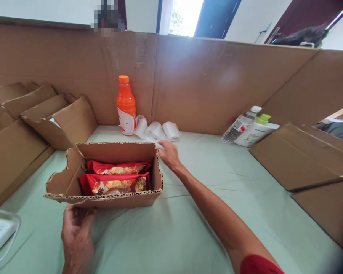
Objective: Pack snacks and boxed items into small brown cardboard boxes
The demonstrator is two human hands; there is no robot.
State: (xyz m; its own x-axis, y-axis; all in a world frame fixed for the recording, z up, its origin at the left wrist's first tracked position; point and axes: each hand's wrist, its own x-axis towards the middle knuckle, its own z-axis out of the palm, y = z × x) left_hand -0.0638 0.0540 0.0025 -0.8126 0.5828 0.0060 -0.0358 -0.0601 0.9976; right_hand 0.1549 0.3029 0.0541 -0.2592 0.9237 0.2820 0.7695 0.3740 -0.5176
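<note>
An open-topped cardboard box (117,201) with rough-cut edges stands before me. Inside it, two red snack packets (120,184) lie side by side. At the box's lower front left, my left hand (78,236) has its fingers curled against the cardboard, their tips partly hidden beneath the rim. Beside the far right corner of the box, my right hand (169,155) pinches the end of a translucent strip that looks like bubble wrap. Rolled pieces of this bubble wrap (155,131) lie just behind the box, next to an upright orange drink bottle (126,106).
Cardboard boxes (14,152) stand at the left, and more cardboard (297,156) at the right. A clear water bottle (240,127) and a white bottle with a green cap (254,133) lean at the back right. A power strip (0,234) sits front left. Cardboard walls (202,83) enclose the back.
</note>
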